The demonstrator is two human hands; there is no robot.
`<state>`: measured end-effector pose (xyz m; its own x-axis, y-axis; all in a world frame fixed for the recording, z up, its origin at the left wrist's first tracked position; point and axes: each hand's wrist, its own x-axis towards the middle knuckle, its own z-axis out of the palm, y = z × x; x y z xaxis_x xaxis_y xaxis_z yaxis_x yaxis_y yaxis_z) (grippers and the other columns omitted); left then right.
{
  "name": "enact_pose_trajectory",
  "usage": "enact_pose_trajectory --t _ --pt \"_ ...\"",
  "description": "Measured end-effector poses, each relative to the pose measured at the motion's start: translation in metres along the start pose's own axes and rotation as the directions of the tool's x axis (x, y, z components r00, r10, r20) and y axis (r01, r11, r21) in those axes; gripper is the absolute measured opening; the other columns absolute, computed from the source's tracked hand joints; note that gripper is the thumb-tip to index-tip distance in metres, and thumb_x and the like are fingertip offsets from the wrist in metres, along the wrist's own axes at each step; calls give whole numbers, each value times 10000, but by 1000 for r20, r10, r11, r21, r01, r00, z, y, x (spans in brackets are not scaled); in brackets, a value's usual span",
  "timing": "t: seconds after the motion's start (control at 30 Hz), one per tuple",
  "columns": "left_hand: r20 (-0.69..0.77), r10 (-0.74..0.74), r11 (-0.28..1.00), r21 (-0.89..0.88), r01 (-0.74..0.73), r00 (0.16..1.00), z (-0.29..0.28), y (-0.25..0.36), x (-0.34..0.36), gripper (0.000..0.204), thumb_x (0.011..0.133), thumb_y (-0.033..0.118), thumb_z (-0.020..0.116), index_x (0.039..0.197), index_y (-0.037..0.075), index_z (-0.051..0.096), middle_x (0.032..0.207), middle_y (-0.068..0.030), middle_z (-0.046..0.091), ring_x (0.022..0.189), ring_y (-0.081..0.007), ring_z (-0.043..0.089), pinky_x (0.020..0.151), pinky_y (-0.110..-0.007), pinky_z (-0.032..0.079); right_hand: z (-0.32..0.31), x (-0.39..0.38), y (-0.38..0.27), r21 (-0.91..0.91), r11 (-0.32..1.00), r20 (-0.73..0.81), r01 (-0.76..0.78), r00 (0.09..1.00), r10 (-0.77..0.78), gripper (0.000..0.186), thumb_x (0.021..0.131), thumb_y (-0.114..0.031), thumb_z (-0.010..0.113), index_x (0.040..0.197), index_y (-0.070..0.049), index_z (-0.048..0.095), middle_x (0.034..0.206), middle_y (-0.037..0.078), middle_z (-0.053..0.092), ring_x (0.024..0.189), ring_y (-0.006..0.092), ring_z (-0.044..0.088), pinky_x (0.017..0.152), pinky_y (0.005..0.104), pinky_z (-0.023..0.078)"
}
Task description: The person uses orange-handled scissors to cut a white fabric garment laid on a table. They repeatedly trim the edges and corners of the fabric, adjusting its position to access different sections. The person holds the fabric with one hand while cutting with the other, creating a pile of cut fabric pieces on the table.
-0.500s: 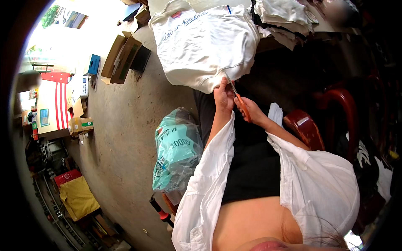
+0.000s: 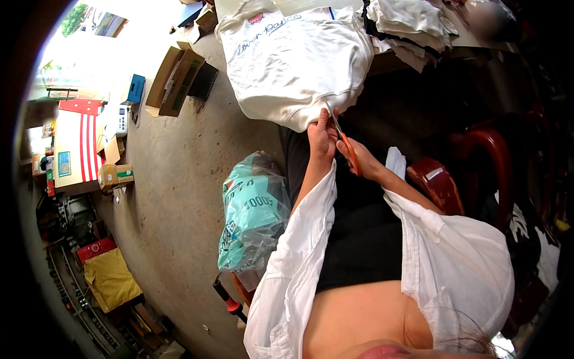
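Observation:
A white sweatshirt (image 2: 287, 72) with blue script and a small red patch lies draped at the table's front, its ribbed hem toward me. My left hand (image 2: 323, 139) is closed on that hem, thumb uppermost. My right hand (image 2: 362, 158), just below and to its right, grips orange-handled scissors (image 2: 349, 149); their metal blades point up at the hem beside my left fingers. The blade tips lie against the cloth, and I cannot tell how far they are into it.
Folded white and black garments (image 2: 406, 24) lie on the table (image 2: 463, 39) at right. Red wooden chair parts (image 2: 436, 182) are at my right. A teal plastic bag (image 2: 251, 209) sits at my left. Cardboard boxes (image 2: 173, 78) and a yellow sack (image 2: 110, 278) stand across the concrete floor (image 2: 167, 227).
Both hands and the scissors have shifted slightly to the right, with the hem moving a little too. The grips look the same.

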<state>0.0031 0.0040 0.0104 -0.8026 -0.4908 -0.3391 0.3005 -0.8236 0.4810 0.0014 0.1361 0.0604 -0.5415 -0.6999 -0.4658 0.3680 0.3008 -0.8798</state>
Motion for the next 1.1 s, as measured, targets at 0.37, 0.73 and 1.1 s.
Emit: enact_pose_trajectory --t 0.37,0.73,1.1 --pt "63 -29 999 -25 31 998 -1 2 2 255 902 120 583 1083 -56 543 1057 -100 605 939 -189 606 911 -323 513 3 5 13 -78 995 -78 59 995 -65 413 934 -487 459 777 -104 448 563 -34 393 412 67 403 369 216 337" --pt "42 -111 992 57 109 993 11 18 -10 166 899 111 585 987 -30 590 955 -84 633 878 -177 619 921 -337 503 -7 16 -18 169 981 72 -92 994 81 540 868 -632 454 732 -110 442 630 -27 404 504 70 433 437 212 369" --pt "90 -66 991 -110 75 994 1 11 -1 206 914 124 561 1027 -48 569 968 -96 635 899 -201 625 909 -356 522 -2 18 -11 -107 993 -99 46 993 -57 499 879 -547 521 728 -73 486 588 -17 432 459 65 432 402 218 366"
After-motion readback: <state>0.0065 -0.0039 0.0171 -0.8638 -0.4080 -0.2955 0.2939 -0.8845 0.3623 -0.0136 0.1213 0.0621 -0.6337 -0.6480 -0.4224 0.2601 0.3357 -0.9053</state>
